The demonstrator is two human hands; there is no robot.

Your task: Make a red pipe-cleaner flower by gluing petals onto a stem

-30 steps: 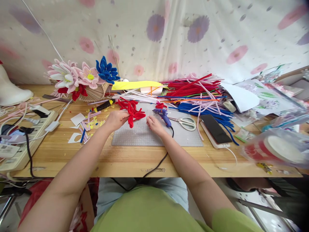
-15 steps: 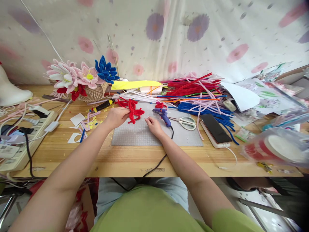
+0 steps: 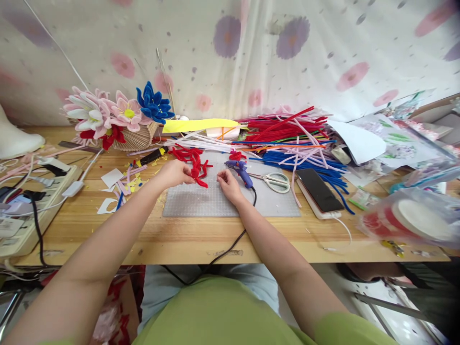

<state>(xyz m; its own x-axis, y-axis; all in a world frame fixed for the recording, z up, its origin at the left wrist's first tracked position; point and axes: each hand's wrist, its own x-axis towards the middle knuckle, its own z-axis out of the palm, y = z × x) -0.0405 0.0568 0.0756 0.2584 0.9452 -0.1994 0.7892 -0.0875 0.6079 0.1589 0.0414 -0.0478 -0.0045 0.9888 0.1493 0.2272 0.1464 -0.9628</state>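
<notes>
Bright, diffuse light falls evenly on the gray cutting mat (image 3: 230, 206), with only a soft, faint shadow near the left hand (image 3: 176, 174). Behind the mat, the pale curtain (image 3: 179, 28) looks washed out. Far right of it, the plastic-wrapped cup (image 3: 422, 220) appears blurred and stretched by wide-angle distortion.

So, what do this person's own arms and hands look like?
Short light-green fabric sleeves match the plain green top; below them both arms are bare. The left hand and right hand wear no gloves, and no watch or bracelet shows on either wrist. Rings can't be made out.
</notes>
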